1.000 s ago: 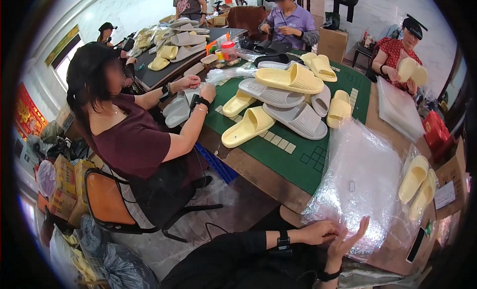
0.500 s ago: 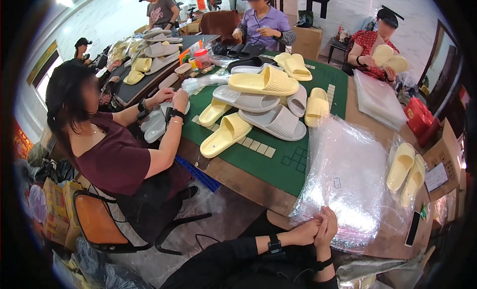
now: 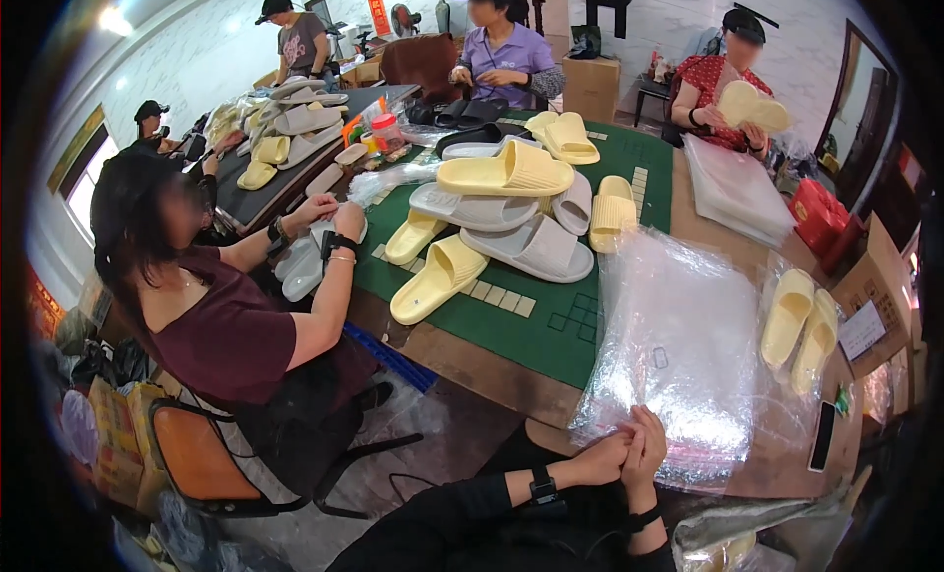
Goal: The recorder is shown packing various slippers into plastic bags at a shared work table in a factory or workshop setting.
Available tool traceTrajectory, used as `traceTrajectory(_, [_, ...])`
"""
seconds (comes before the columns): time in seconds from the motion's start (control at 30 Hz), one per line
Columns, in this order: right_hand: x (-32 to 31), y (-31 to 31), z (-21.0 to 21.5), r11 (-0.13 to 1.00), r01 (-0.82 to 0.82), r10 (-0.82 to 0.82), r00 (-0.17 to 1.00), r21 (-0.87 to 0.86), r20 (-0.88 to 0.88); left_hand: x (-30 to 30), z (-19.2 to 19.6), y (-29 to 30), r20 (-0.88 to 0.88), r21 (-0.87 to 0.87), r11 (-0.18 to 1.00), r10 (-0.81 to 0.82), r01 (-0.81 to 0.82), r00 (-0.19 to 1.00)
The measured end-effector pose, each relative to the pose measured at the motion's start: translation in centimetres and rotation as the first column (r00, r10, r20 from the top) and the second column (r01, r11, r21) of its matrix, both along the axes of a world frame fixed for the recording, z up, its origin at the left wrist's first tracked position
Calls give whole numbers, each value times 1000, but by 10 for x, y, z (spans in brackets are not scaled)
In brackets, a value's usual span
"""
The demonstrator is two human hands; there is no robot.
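My left hand [image 3: 598,461] and my right hand [image 3: 644,448] meet at the near edge of a stack of clear plastic bags [image 3: 678,326]. The left fingers are closed and pressed against the right hand, whose fingers are drawn together. Anything pinched between them is hidden. Right of the stack, a pair of yellow slides [image 3: 798,326] lies inside a clear bag. Beyond the bags, yellow and grey ribbed slides [image 3: 526,248] are heaped on a green mat [image 3: 536,336]. A single yellow slide [image 3: 614,214] rests beside the heap.
A phone [image 3: 823,436] lies near the right table edge, by a cardboard box [image 3: 875,297]. On the left a co-worker [image 3: 216,307] handles a grey slide. Across the table another person [image 3: 733,90] holds yellow slides near more clear bags [image 3: 737,194]. An orange-backed chair [image 3: 206,454] stands at left.
The view has shifted slightly, so the table's contents sit a little further left. My hands stay together in nearly the same place. The person at far right has moved the yellow slides slightly.
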State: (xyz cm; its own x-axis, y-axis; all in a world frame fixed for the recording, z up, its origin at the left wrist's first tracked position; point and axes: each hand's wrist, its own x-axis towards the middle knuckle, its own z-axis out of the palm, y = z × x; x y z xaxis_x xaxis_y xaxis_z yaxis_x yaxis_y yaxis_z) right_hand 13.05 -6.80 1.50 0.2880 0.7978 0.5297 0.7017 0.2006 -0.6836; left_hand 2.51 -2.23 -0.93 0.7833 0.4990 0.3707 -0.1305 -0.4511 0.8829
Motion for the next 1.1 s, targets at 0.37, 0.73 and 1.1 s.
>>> traceTrajectory(0.37, [-1,1,-2,1000,20,-20,994,-1,-103,-36,70,50,-471,-4,960,-248,280,846])
traceTrajectory(0.73, [-4,3,8,998,65,-65,997,-9,51,-75,125,188,13,653,461,787,-601,617])
traceTrajectory(1.1, [-5,6,7,997,72,-73,996,10,42,-91,142,313,-126,866,253,945,-430,302])
